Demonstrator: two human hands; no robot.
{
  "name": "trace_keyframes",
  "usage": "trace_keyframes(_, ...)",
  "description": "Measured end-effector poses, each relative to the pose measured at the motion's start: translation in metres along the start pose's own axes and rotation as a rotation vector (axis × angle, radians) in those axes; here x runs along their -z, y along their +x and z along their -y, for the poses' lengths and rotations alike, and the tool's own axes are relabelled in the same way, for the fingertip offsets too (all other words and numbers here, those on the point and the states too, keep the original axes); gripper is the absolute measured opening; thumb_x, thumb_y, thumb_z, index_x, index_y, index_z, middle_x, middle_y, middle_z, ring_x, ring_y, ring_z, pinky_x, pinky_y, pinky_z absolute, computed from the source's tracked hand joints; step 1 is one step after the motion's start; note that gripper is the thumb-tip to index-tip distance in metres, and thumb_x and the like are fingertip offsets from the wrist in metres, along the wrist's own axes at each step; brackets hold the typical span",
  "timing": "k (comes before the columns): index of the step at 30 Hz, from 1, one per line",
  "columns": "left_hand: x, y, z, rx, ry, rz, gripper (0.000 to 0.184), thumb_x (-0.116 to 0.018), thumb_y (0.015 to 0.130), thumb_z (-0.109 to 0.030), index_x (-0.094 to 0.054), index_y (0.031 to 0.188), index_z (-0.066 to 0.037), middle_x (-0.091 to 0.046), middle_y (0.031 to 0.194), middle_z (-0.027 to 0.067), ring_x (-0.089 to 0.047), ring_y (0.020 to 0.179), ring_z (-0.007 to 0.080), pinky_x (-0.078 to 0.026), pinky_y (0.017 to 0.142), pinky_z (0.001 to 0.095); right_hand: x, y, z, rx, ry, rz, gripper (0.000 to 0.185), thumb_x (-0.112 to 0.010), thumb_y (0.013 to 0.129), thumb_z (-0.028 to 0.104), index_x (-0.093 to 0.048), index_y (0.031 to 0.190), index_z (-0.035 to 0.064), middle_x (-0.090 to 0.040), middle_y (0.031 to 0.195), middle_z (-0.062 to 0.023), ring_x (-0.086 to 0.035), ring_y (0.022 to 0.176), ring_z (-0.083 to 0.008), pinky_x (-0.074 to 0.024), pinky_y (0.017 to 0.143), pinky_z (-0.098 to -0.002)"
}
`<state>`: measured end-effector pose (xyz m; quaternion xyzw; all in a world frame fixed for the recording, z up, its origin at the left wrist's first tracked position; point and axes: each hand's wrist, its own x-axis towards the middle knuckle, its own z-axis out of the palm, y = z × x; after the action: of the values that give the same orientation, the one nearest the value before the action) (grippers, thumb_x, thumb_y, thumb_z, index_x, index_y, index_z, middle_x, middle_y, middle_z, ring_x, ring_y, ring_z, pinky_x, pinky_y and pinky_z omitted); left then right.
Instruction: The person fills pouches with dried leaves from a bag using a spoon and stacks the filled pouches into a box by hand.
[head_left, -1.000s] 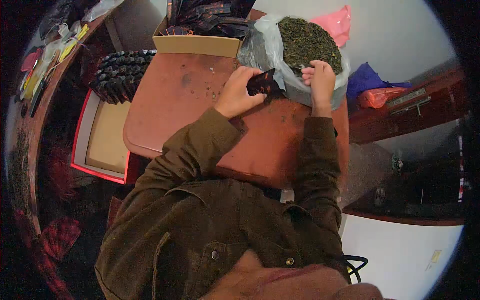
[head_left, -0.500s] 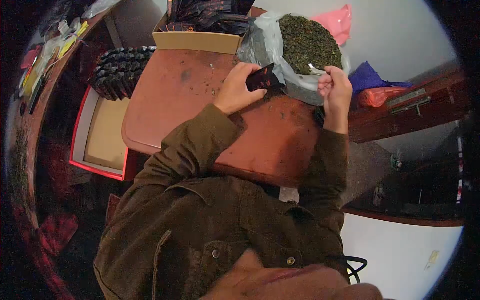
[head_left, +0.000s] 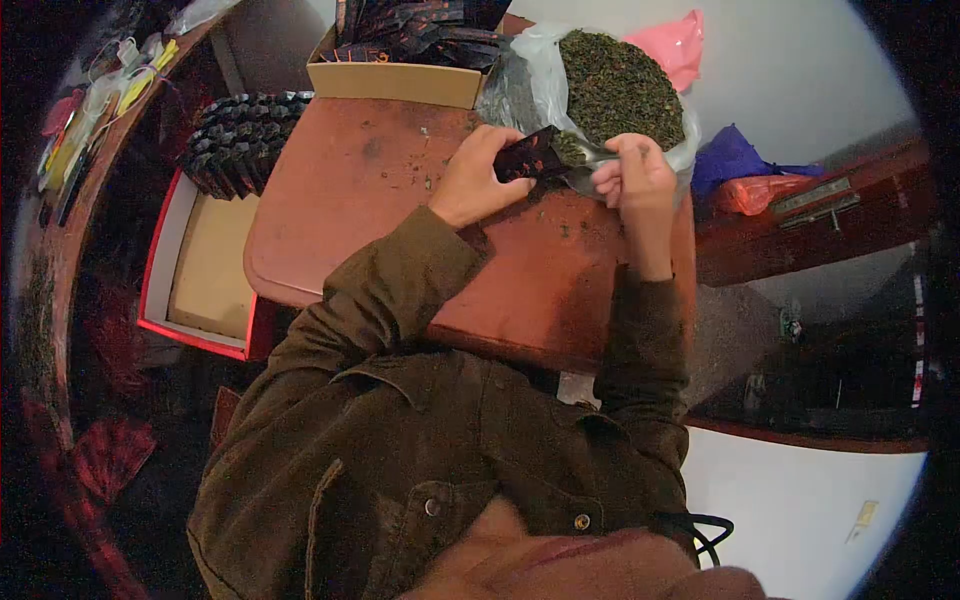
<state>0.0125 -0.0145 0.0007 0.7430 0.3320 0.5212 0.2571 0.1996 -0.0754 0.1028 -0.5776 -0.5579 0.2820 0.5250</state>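
A black packet (head_left: 525, 157) is above the far part of a reddish-brown table (head_left: 380, 220), pinched between the left hand's (head_left: 472, 180) thumb and fingers. Its mouth faces a leaf-laden spoon (head_left: 597, 152), seemingly to limit spills. The right hand's (head_left: 643, 176) fingers curl around the handle. Leaves (head_left: 622, 90) fill a plastic bag (head_left: 545, 70) just behind, apparently for easy reach. A pale wall (head_left: 780, 70) rises beyond.

One left hand (head_left: 475, 185), one right hand (head_left: 640, 180), one metal spoon (head_left: 597, 155), one open black sachet (head_left: 525, 157).
At the far edge of the one reddish-brown table (head_left: 380, 220), one cardboard box (head_left: 395, 84) of dark sachets (head_left: 430, 40), too overlapped to count; at its far right corner, one clear plastic bag (head_left: 540, 75) of dried leaves (head_left: 620, 95); past that corner, one pink bag (head_left: 680, 50), one blue, one orange-red; off the left edge, one red-sided tray (head_left: 215, 275) and one block of black packets (head_left: 240, 145), number unclear.
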Motion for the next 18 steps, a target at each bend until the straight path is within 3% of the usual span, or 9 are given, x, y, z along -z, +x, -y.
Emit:
trace_keyframes(2,0.0,0.0,0.001,-0.012,0.01,0.005,0.05,-0.077,0.066,-0.015,-0.056,0.11,-0.003,-0.056,0.103,0.0133,-0.057,0.1,0.0292,-0.045,0.088,0.0351,-0.012,-0.01,0.01,0.128,-0.256,-0.016,0.021,-0.046,0.095,0.023,-0.056,0.098,0.0047,-0.061,0.065,-0.0056,-0.059,0.054,-0.0141,-0.046,0.049,-0.0286)
trace_keyframes(5,0.0,0.0,-0.001,-0.013,0.006,0.001,0.05,-0.077,0.066,-0.015,-0.056,0.11,-0.003,-0.056,0.102,0.0134,-0.057,0.099,0.0292,-0.045,0.088,0.0351,-0.018,-0.016,0.004,0.484,-0.623,0.049,0.018,-0.047,0.095,0.02,-0.057,0.097,0.005,-0.062,0.067,-0.0086,-0.063,0.058,-0.0196,-0.0494,0.054,-0.0332)
trace_keyframes(8,0.001,0.0,-0.002,-0.018,0.007,0.0,0.05,-0.077,0.066,-0.015,-0.056,0.11,-0.003,-0.056,0.102,0.0134,-0.057,0.099,0.0294,-0.045,0.088,0.0352,-0.017,-0.019,0.005,0.533,-0.655,0.062,0.018,-0.047,0.095,0.019,-0.059,0.097,0.0054,-0.063,0.07,-0.0109,-0.063,0.059,-0.0238,-0.0505,0.057,-0.0344)
trace_keyframes(12,-0.001,0.0,0.002,-0.022,-0.012,0.001,0.05,-0.075,0.066,-0.02,-0.055,0.109,-0.003,-0.054,0.1,0.0149,-0.054,0.098,0.034,-0.044,0.085,0.0395,0.0,-0.015,0.012,0.376,-0.442,-0.034,0.021,-0.046,0.096,0.02,-0.06,0.099,0.0042,-0.065,0.071,-0.0097,-0.063,0.059,-0.0194,-0.05,0.058,-0.0314)
trace_keyframes(18,0.0,0.0,0.0,-0.011,0.002,0.033,0.05,-0.077,0.067,-0.015,-0.056,0.11,-0.003,-0.055,0.104,0.0138,-0.056,0.101,0.03,-0.044,0.09,0.0357,0.031,0.009,0.008,0.144,-0.308,-0.197,0.028,-0.048,0.095,0.026,-0.06,0.099,0.0015,-0.066,0.071,-0.0082,-0.061,0.06,-0.0133,-0.0478,0.059,-0.0262)
